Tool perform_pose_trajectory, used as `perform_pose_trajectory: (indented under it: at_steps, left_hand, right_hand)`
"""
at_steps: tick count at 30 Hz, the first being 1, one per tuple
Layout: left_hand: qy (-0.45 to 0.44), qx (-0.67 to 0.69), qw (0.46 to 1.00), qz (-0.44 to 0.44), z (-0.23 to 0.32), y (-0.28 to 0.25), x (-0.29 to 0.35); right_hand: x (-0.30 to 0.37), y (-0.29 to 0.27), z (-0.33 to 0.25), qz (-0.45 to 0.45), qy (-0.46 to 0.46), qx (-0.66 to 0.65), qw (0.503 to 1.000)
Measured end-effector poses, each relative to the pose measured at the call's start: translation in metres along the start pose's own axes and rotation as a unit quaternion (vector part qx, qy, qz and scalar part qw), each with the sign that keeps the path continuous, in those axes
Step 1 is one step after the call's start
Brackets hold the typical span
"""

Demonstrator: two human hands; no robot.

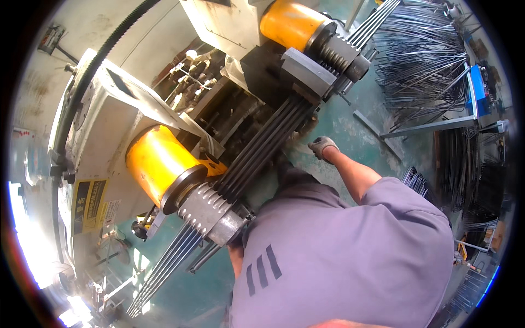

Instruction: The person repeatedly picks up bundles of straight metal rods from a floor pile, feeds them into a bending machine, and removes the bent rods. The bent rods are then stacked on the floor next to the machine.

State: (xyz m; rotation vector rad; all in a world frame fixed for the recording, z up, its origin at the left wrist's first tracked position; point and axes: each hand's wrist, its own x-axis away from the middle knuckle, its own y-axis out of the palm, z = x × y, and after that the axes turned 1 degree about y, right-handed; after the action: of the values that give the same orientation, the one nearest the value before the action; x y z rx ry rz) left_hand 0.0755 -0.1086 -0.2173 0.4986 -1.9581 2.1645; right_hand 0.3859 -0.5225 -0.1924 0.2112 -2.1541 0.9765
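Grey fabric covers the right hand [321, 146], a work glove at the end of a bare forearm that reaches out past the purple shirt [350, 262]. The gloved fingers curl downward near the bundle of dark steel rods [268, 150], just beside its right edge; whether they actually grip a rod I cannot tell, since the view is small and distorted there. The left hand is hidden: only a strip of forearm [236, 259] shows below the lower grooved roller [210, 213], so its state cannot be read.

The rods lie side by side in the roller's grooves and run diagonally up to a second grooved roller [339, 52] at the top. Each roller sits at the end of an orange-yellow cylinder, one low on the left [156, 161] and one high [290, 22]. A cream-painted machine body [104, 115] carries a black ribbed hose [87, 71] and yellow warning labels [90, 202].

Underfoot is a green painted floor [350, 131], worn and scuffed. A large fan of thin bent wires [421, 65] is stacked at upper right, by a blue frame [478, 90].

The rods look long, straight, parallel and dark, continuing past the lower roller toward bottom left.
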Motion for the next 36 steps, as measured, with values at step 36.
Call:
perform_pose_trajectory:
  at_steps: [36]
  left_hand:
    - [-0.176, 0.046, 0.942, 0.281, -0.002, -0.157, 0.1]
  right_hand:
    - [0.177, -0.012, -0.097, -0.028, -0.237, -0.438, 0.867]
